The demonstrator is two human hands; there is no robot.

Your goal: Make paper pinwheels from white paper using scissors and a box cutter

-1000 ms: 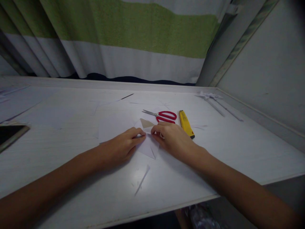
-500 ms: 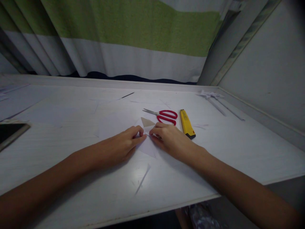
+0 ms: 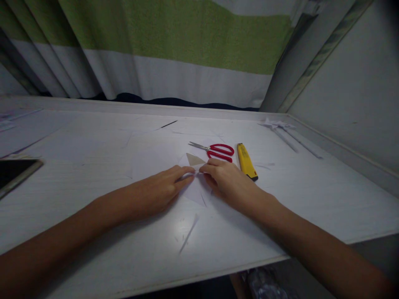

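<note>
A small sheet of white paper (image 3: pixel 195 192), partly folded, lies on the white table under both hands. My left hand (image 3: pixel 174 182) is closed, its thumb and fingers pinching a folded edge of the paper from the left. From the right, my right hand (image 3: pixel 222 178) pinches the same fold, with its fingertips close to the left ones. A greyish triangle (image 3: pixel 195 159) shows just beyond the fingers. Scissors with red handles (image 3: pixel 221 152) lie right behind my right hand. A yellow utility knife (image 3: pixel 246 161) rests to the right of it.
A phone or tablet (image 3: pixel 17 174) lies at the left, near stacked paper sheets (image 3: pixel 28 135). A thin paper strip (image 3: pixel 188 234) is close to the front edge. Rolled paper sticks (image 3: pixel 299 141) lie at the back right. A thin dark stick (image 3: pixel 169 124) is near the back, before a curtain (image 3: pixel 174 50).
My left fingers have straightened somewhat and moved slightly right along the fold. The right hand keeps its pinch. The view has shifted a little.
</note>
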